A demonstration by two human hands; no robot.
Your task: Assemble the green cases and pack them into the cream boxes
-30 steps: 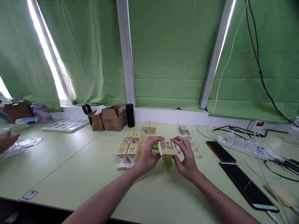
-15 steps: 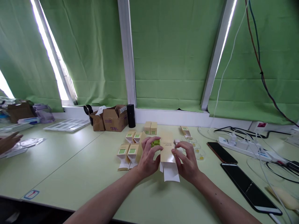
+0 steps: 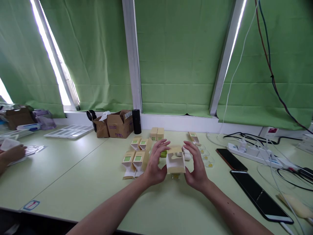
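Between my two hands is a small cream cardboard box [image 3: 176, 164], its white inside turned toward me. My left hand [image 3: 156, 164] grips its left side, and my right hand [image 3: 196, 166] grips its right side, thumbs low and fingers curved above. Something small and yellowish shows just under the box, too little to name. Green pieces [image 3: 163, 153] sit partly hidden behind my left fingers. White rounded items [image 3: 187, 154] lie behind the box, by my right fingers. Left of my left hand stand several cream boxes with green windows [image 3: 138, 159], their flaps open.
Two closed boxes [image 3: 156, 133] stand farther back, with a flattened carton piece [image 3: 194, 138] to their right. Clear round discs [image 3: 207, 160] lie right of my hand. Phones [image 3: 261, 195], a power strip [image 3: 254, 153] and cables occupy the right. A co-worker's hand [image 3: 13, 153] is far left.
The box has turned from its printed face, with white flaps hanging down, to its open inside facing me. Both hands shifted their hold. The co-worker's hand now has a white item.
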